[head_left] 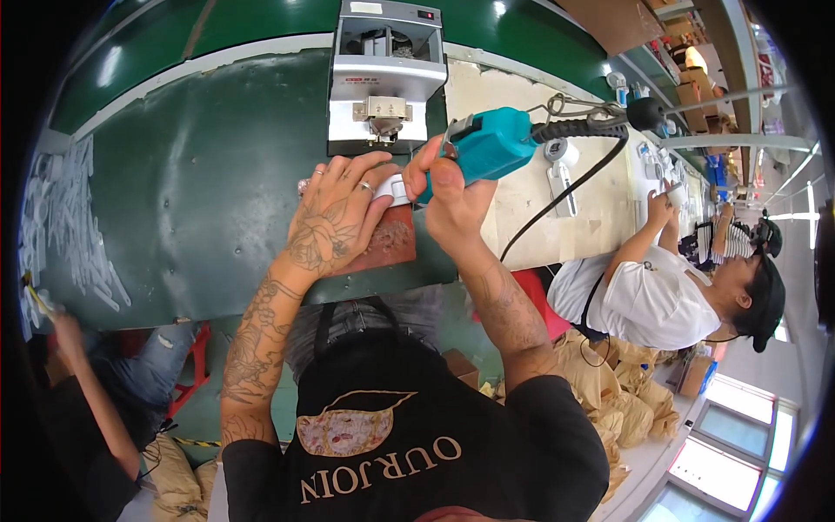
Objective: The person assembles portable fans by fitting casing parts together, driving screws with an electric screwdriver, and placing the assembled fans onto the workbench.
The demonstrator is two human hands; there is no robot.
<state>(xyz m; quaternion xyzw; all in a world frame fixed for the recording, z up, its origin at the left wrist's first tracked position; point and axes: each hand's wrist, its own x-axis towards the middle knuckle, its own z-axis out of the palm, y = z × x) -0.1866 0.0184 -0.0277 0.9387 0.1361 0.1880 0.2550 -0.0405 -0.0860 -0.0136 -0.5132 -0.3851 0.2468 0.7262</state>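
My right hand (459,200) is wrapped round a teal electric screwdriver (494,145), held tilted with its tip end toward my left hand. A black cord and a wire hanger run from its back end. My left hand (332,217) presses a white plastic part (394,190), fingers over it and thumb along its near side; most of the part is hidden. The part lies above a worn reddish-brown pad (391,242) on the green-topped table. The screwdriver's tip is hidden by my right fingers, so contact with the part cannot be made out.
A grey screw feeder (383,83) stands just beyond my hands. Many translucent strips (83,235) lie at the table's left end, where another person's hand (63,326) reaches in. On the right, a co-worker in white (626,300) sits by a white handled part (561,178) and the dangling cord.
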